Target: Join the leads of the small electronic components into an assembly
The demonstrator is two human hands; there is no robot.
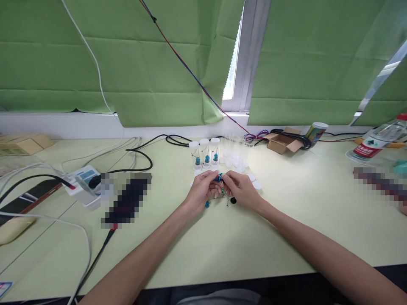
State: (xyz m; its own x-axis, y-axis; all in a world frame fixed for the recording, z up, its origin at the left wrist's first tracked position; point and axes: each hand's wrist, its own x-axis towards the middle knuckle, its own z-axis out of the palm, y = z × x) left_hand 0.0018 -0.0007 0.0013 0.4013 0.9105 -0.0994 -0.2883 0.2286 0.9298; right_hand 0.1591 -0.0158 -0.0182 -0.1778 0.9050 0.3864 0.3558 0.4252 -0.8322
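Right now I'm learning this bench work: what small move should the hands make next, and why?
Probably carry the small blue component, pinched between the left hand and right hand, toward an empty clear plastic tube. Three capped tubes already hold similar blue parts, and more parts lie loose on the pale green table.

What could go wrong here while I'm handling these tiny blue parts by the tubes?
The blue component pinched between left hand and right hand is small; it could slip and get lost among the loose parts below. The upright capped tubes stand just beyond the hands, so a forward nudge might topple them. White caps beside the right hand could get swept off.
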